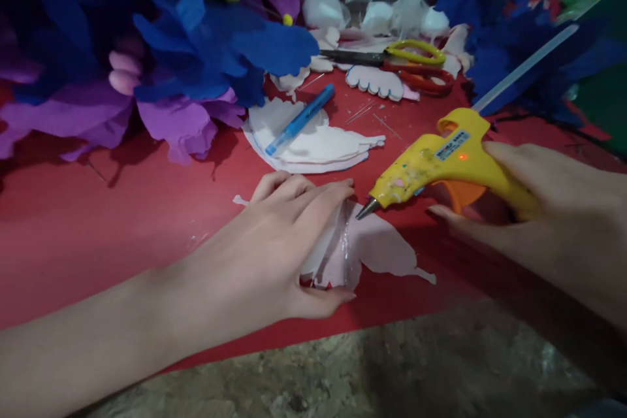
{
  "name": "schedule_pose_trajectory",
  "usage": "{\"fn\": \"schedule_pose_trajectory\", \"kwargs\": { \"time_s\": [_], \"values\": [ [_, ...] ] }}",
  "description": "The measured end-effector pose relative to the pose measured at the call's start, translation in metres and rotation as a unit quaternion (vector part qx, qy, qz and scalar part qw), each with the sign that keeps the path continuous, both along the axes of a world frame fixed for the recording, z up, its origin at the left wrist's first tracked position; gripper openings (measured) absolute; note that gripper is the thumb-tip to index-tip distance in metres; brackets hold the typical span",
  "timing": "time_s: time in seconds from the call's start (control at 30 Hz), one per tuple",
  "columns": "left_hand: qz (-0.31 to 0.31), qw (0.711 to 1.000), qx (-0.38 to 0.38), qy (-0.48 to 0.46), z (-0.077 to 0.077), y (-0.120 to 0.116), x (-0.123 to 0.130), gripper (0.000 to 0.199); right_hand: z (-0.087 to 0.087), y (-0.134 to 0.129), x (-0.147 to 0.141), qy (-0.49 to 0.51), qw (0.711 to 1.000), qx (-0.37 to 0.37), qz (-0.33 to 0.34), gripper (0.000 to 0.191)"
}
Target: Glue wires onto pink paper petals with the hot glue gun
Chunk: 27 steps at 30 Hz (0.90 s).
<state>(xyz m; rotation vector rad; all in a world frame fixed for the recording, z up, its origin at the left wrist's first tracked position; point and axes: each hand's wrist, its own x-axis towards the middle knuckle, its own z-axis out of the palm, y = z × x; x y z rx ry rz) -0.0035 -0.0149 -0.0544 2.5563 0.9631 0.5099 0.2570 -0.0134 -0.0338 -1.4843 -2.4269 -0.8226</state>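
Note:
In the head view, my right hand (553, 215) is wrapped round the handle of a yellow hot glue gun (416, 163), whose small light glows. Its metal nozzle points down and left, close over a white butterfly-shaped foam or paper cutout (386, 245). A translucent glue stick (526, 68) juts from the back of the gun. My left hand (279, 241) grips the cutout, thumb at the near edge and fingers at the far edge, hiding its left part. Down the middle of the cutout runs a shiny clear strip (347, 248), perhaps glue.
Beyond my left hand, a blue pen (301, 121) lies on stacked white cutouts (333, 147). Farther back are yellow-handled scissors (414, 52) and a red handle (426, 80). Large blue petals (220, 39) and purple petals (176, 124) crowd the left of the red table (122, 209).

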Motion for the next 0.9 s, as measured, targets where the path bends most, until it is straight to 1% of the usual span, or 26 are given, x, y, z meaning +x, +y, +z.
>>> {"fn": "schedule_pose_trajectory", "kwargs": {
  "time_s": [0.07,0.13,0.27,0.37,0.43,0.5,0.57,0.63,0.7,0.77,0.83,0.9],
  "values": [
    [-0.004,1.0,-0.007,0.003,0.0,0.0,-0.001,0.062,0.001,0.003,0.001,-0.006,0.999,0.013,-0.028,0.072],
    [-0.005,1.0,-0.016,-0.001,0.0,-0.001,-0.003,0.067,0.003,0.005,0.002,0.001,0.999,0.034,-0.041,0.069],
    [0.002,0.999,-0.032,0.015,0.002,-0.001,-0.004,0.067,0.005,0.01,0.007,0.04,0.997,0.063,-0.035,0.063],
    [0.0,0.999,-0.044,0.023,0.005,-0.001,-0.004,0.069,0.005,0.016,0.011,0.105,0.992,0.072,-0.017,0.066],
    [0.003,0.999,-0.048,0.024,0.005,-0.001,-0.004,0.073,0.005,0.021,0.014,0.151,0.987,0.039,-0.039,0.075],
    [0.012,0.999,-0.048,0.023,0.004,-0.001,-0.004,0.077,0.006,0.027,0.017,0.199,0.977,-0.014,-0.082,0.085],
    [0.018,0.999,-0.046,0.013,0.002,-0.002,-0.004,0.078,0.008,0.034,0.02,0.25,0.958,-0.06,-0.13,0.092],
    [0.019,0.999,-0.033,-0.013,0.002,-0.003,-0.004,0.075,0.01,0.04,0.024,0.286,0.936,-0.094,-0.183,0.093],
    [0.027,0.998,-0.007,-0.053,0.005,-0.004,-0.007,0.065,0.013,0.044,0.03,0.296,0.921,-0.109,-0.229,0.087],
    [0.048,0.994,0.017,-0.097,0.013,-0.004,-0.011,0.051,0.015,0.046,0.036,0.289,0.916,-0.113,-0.254,0.074],
    [0.084,0.988,0.016,-0.13,0.022,-0.002,-0.018,0.038,0.019,0.046,0.042,0.278,0.915,-0.114,-0.27,0.062],
    [0.124,0.983,-0.007,-0.138,0.029,0.0,-0.028,0.036,0.023,0.044,0.047,0.263,0.917,-0.114,-0.275,0.054]
  ]
}}
